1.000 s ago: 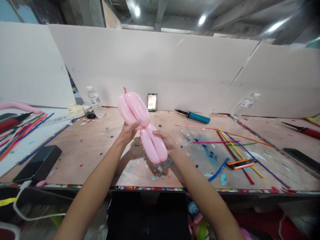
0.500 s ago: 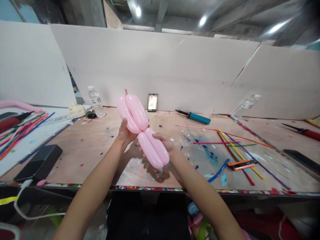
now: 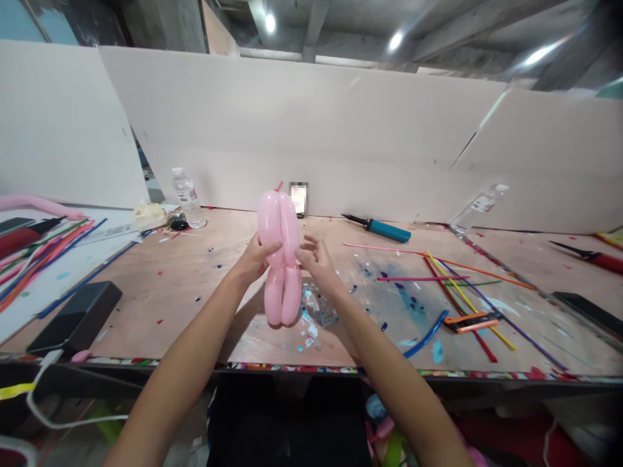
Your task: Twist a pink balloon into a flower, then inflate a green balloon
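A pink twisted balloon (image 3: 283, 295) stands nearly upright in front of me, above the wooden table. Long paired bubbles form its top and bottom, pinched together at a waist. My left hand (image 3: 254, 258) grips it at that waist from the left, thumb across the front; its other fingers are mostly hidden behind. At the balloon's right edge is my right hand (image 3: 317, 263), fingers bent and apart. Its fingertips are at or against the pink surface, without wrapping round it. A short uninflated tail sticks up from the top.
A lit phone (image 3: 300, 201) leans on the white partition. To the right lie a teal balloon pump (image 3: 384, 229), several loose uninflated balloons (image 3: 457, 295) and an orange cutter (image 3: 472, 322). Left are a water bottle (image 3: 187, 198) and a black box (image 3: 75, 318). Scraps litter the tabletop.
The balloon has turned from a slant to nearly upright, its top moving right and its lower end left. My right hand has let go of the lower bubbles and moved up to the waist.
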`<state>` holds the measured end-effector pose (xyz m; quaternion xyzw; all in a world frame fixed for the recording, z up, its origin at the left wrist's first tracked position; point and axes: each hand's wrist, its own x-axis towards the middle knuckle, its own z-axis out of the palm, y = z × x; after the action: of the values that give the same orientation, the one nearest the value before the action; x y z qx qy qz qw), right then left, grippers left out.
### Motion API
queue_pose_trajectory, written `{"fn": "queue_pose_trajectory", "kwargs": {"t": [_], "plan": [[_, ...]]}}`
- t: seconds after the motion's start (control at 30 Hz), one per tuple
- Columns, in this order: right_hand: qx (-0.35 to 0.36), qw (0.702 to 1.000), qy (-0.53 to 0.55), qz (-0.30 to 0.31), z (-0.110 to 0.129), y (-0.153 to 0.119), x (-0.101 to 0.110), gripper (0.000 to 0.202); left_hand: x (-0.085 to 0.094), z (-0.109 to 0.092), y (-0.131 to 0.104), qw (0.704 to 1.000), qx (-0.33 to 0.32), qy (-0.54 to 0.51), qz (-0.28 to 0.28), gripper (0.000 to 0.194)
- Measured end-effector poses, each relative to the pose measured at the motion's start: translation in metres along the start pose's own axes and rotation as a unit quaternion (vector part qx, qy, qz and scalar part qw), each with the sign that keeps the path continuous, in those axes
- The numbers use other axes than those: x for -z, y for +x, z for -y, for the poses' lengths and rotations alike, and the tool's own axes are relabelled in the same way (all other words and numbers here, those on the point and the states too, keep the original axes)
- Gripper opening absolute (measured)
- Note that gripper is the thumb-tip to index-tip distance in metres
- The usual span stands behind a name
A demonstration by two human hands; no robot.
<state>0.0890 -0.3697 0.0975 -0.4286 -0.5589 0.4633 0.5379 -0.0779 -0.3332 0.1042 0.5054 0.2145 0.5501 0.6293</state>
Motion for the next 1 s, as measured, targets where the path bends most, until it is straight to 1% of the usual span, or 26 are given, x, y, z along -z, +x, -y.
{"fn": "queue_pose_trajectory", "kwargs": {"t": [0.03,0.07,0.1,0.17,0.27,0.33,0.43,0.53,0.63,0.7,0.77,0.87,1.0], "plan": [[0.037,0.999,-0.017,-0.034,0.002,0.002,0.001,0.061,-0.004,-0.002,-0.001,0.999,-0.022,0.030,0.005,0.057],[0.075,0.995,-0.032,-0.054,0.005,0.005,0.002,0.054,-0.008,-0.004,-0.002,0.997,-0.041,0.061,0.006,0.059],[0.109,0.991,-0.046,-0.056,0.010,0.007,0.003,0.047,-0.012,-0.007,-0.002,0.994,-0.058,0.090,0.004,0.062],[0.162,0.984,-0.072,-0.033,0.022,0.010,0.005,0.037,-0.019,-0.011,-0.004,0.988,-0.080,0.133,0.001,0.065],[0.213,0.970,-0.111,-0.021,0.044,0.011,0.006,0.032,-0.025,-0.017,-0.004,0.986,-0.085,0.144,0.018,0.063],[0.214,0.970,-0.110,-0.022,0.055,0.009,0.007,0.028,-0.029,-0.019,-0.005,0.988,-0.076,0.124,0.043,0.060],[0.177,0.981,-0.082,-0.012,0.065,0.008,0.008,0.025,-0.033,-0.020,-0.005,0.992,-0.053,0.073,0.085,0.060],[0.151,0.987,-0.047,-0.011,0.067,0.011,0.013,0.023,-0.034,-0.021,-0.004,0.993,-0.037,0.041,0.105,0.057],[0.129,0.992,0.002,0.007,0.064,0.015,0.018,0.022,-0.034,-0.024,-0.002,0.992,-0.024,0.040,0.115,0.051],[0.120,0.992,0.017,0.025,0.062,0.017,0.019,0.024,-0.035,-0.026,-0.001,0.991,-0.017,0.045,0.125,0.050],[0.127,0.992,-0.003,0.029,0.061,0.018,0.018,0.028,-0.037,-0.027,0.000,0.991,-0.014,0.059,0.122,0.051],[0.157,0.985,-0.068,0.006,0.060,0.016,0.017,0.034,-0.041,-0.029,0.000,0.992,-0.017,0.073,0.098,0.056],[0.170,0.979,-0.109,-0.009,0.063,0.015,0.018,0.031,-0.046,-0.030,-0.003,0.993,-0.004,0.046,0.109,0.066]]}}
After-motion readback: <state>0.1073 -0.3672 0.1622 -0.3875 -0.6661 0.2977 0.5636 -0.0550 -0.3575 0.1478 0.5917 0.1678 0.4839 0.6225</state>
